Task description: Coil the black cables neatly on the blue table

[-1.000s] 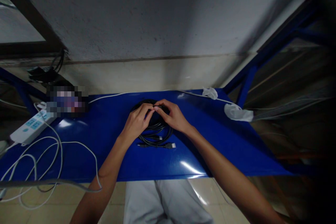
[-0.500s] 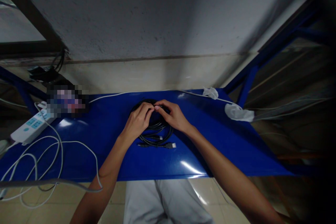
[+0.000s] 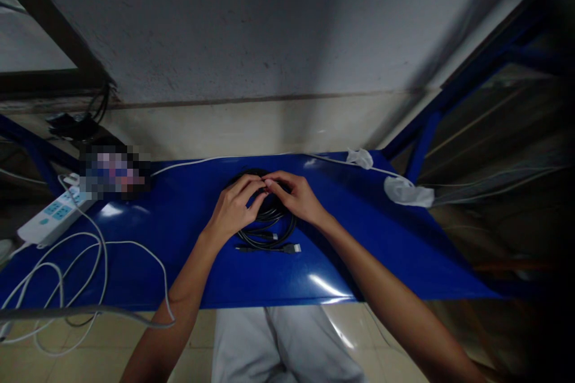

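Black cable coil [image 3: 267, 228] lying flat near the middle of the blue metal table [image 3: 359, 263], directly beneath both hands. Left hand [image 3: 233, 209] and right hand [image 3: 294, 196] close together, curled over the upper loops with fingertips meeting; grip firmness impossible to judge from this view. Plug ends [image 3: 291, 248] lying loose along the lower edge of the coil, touching the table. Real risk of loops slipping free if the fingers relax, and of a knot if a loose end gets caught and pulled through the coil. Glossy tabletop also likely to let the bundle slide. Light trousers [image 3: 278, 347] at the bottom of the frame, below the table edge. White power strip [image 3: 54, 218] at the left, with white cord [image 3: 135, 244] looping nearby, another possible snag. Crumpled white plastic [image 3: 406, 192] at the right; pixelated object [image 3: 114, 172] at the upper left of the table.
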A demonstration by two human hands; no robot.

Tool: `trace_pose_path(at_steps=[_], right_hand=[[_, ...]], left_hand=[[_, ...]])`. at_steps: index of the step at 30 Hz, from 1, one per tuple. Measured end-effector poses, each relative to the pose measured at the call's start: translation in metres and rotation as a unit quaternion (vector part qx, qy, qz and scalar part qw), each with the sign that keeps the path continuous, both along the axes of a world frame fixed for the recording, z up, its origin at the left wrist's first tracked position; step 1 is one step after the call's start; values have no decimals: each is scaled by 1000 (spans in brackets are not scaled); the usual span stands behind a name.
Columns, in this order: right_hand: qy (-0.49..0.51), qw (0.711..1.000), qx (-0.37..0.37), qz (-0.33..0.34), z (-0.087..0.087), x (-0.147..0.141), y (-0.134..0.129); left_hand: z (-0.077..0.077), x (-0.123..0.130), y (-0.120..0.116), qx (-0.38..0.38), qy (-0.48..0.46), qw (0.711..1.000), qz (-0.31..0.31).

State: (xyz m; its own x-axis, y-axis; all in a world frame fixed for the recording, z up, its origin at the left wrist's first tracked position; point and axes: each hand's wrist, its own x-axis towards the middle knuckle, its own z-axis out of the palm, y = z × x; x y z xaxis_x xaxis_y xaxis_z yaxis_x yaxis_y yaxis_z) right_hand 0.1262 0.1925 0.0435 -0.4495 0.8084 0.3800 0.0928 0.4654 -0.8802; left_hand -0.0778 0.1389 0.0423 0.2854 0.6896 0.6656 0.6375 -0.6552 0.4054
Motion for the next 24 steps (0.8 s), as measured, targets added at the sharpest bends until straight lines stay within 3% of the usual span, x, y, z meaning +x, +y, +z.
trace_pose_path(at_steps=[9,24], right_hand=[[-12,1000,4,-7,-1,1,-1],[-50,988,147,-16,-4,1,0]], left_hand=[[0,-3,2,43,15,998,33],[5,6,0,-15,-49,998,25]])
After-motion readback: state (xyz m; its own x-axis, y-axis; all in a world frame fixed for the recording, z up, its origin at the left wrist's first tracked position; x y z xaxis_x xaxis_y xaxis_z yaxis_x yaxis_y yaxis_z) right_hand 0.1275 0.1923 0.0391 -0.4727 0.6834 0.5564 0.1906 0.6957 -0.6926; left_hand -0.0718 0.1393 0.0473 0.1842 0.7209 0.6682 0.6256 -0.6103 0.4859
